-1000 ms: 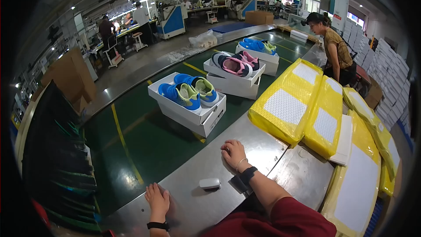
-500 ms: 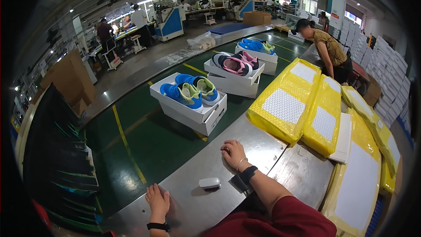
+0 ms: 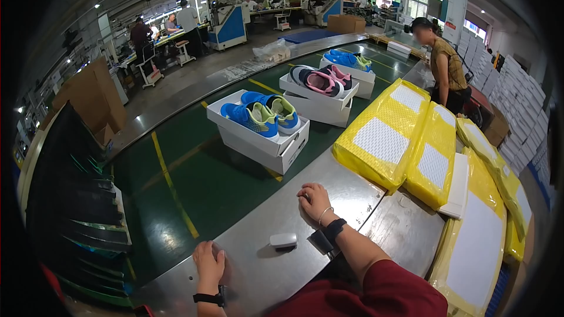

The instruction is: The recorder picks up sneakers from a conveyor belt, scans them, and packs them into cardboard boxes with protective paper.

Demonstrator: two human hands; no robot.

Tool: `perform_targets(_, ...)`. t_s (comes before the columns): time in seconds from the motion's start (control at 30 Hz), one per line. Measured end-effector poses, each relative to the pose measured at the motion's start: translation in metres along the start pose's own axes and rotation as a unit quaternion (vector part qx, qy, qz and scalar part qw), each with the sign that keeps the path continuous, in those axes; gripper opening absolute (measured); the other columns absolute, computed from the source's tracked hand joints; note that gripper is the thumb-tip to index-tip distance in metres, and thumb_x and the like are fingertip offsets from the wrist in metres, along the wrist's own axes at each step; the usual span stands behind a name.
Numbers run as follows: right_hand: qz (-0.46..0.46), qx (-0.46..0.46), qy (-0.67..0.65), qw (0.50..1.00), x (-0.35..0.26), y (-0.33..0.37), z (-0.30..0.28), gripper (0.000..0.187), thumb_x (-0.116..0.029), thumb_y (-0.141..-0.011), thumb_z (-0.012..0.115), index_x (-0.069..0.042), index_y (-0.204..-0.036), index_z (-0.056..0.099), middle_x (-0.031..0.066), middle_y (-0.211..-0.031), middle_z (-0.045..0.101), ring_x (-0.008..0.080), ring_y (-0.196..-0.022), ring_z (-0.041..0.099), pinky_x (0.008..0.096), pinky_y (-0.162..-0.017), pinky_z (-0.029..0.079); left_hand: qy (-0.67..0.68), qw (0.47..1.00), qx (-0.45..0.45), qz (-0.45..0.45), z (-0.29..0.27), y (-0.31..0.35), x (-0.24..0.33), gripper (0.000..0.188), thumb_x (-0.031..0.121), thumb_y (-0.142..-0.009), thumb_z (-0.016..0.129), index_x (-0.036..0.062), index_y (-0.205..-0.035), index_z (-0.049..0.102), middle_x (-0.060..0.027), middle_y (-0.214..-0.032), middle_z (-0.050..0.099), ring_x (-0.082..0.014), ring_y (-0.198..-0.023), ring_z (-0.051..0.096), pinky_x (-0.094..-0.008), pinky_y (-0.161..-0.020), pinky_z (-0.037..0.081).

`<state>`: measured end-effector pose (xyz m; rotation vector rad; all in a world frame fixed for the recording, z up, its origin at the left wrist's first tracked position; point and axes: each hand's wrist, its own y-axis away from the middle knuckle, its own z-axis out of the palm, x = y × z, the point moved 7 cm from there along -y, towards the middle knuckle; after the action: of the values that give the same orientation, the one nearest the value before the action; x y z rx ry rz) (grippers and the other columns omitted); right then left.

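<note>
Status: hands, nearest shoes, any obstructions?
Left hand, right hand resting on grey metal ledge. Blue-and-lime shoes in open white cardboard box on green conveyor belt. Small white rounded object between hands.

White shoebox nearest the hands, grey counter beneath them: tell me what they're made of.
White shoebox: probably cardboard, smooth and matte, judging by its thin, crisp walls. Grey counter: metal, likely stainless steel, given its scuffed, glaring sheen.

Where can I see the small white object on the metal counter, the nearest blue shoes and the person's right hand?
Small white object (image 3: 284, 238): head view, on its pale top.
Nearest blue shoes (image 3: 268, 125): head view, near the left shoe's heel.
Right hand (image 3: 316, 202): head view, on the back of it.
</note>
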<state>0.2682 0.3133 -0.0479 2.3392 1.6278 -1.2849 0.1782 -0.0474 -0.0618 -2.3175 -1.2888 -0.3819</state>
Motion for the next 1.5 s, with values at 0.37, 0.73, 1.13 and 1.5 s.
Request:
perform_targets(0.37, -0.01, 0.011, 0.003, 1.0, -0.001, 0.005, 0.008, 0.011, -0.015, -0.074, 0.058, -0.009, -0.081, 0.065, 0.0099, -0.104, 0.058, 0.0307, -0.103, 0.049, 0.0402, -0.091, 0.038, 0.148, 0.988, 0.031, -0.022, -0.012, -0.001, -0.004, 0.014, 0.011, -0.076, 0.061, -0.0011, -0.082, 0.061, -0.0143, -0.088, 0.057, -0.0305, -0.08, 0.055, -0.0378, -0.074, 0.045)
perform_targets(0.73, -0.003, 0.004, 0.002, 1.0, -0.005, 0.008, 0.013, 0.012, -0.015, -0.075, 0.058, -0.009, -0.083, 0.065, 0.0101, -0.105, 0.058, 0.0302, -0.104, 0.049, 0.0405, -0.092, 0.037, 0.151, 0.984, -0.024, -0.094, -0.018, 0.002, -0.005, 0.015, 0.018, -0.08, 0.06, 0.0032, -0.075, 0.062, -0.0101, -0.057, 0.057, -0.0261, -0.053, 0.056, -0.0347, -0.053, 0.044)
perform_targets(1.13, -0.011, 0.011, 0.001, 1.0, -0.016, 0.012, 0.02, 0.012, -0.015, -0.075, 0.058, -0.01, -0.083, 0.065, 0.0097, -0.104, 0.057, 0.03, -0.105, 0.049, 0.0408, -0.092, 0.037, 0.163, 0.984, -0.028, -0.07, -0.016, 0.007, -0.021, 0.016, 0.017, -0.081, 0.061, 0.0015, -0.075, 0.061, -0.0091, -0.056, 0.057, -0.0201, -0.049, 0.054, -0.0307, -0.051, 0.042)
perform_targets(1.5, -0.003, 0.005, 0.004, 1.0, -0.023, 0.014, 0.025, 0.012, -0.014, -0.074, 0.058, -0.009, -0.082, 0.065, 0.0103, -0.105, 0.057, 0.0298, -0.105, 0.048, 0.0402, -0.091, 0.037, 0.115, 0.982, 0.082, -0.126, -0.01, 0.024, -0.045, 0.01, 0.013, -0.076, 0.064, 0.0055, -0.073, 0.059, -0.0038, -0.057, 0.052, -0.0199, -0.057, 0.052, -0.0327, -0.057, 0.042)
